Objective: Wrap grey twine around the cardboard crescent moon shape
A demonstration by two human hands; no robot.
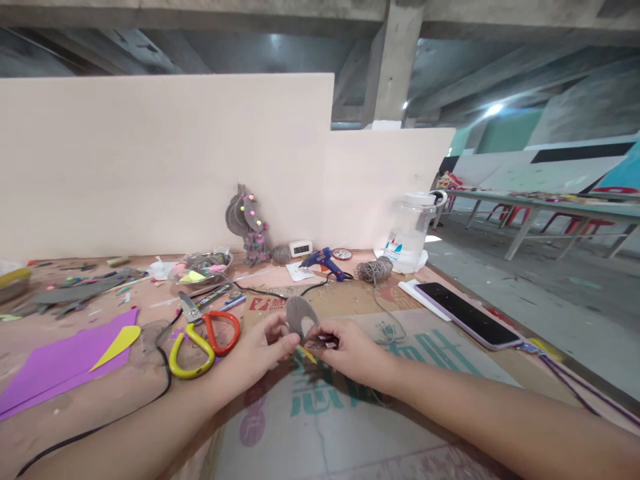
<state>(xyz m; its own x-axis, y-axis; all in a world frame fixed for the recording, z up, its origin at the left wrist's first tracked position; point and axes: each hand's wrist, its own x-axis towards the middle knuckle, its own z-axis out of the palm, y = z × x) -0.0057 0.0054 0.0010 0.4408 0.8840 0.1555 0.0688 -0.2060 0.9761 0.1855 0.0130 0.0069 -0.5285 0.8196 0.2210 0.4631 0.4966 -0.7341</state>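
Note:
Above the middle of the work surface, my left hand pinches the left edge of a grey felt piece. The piece stands upright, rounded at the top, with a pale gap near its lower right. My right hand closes on its right side, and something dark and small shows between those fingers, too blurred to name. A thin yellow strip juts out below, between the hands. Left of my left hand lie scissors with one yellow and one red handle loop, blades partly apart.
A blue glue gun lies ahead, its black cord running left. Near it are a ball of grey yarn, a clear jug and a phone. Purple sheets lie left. A decorated grey felt figure stands against the pale board.

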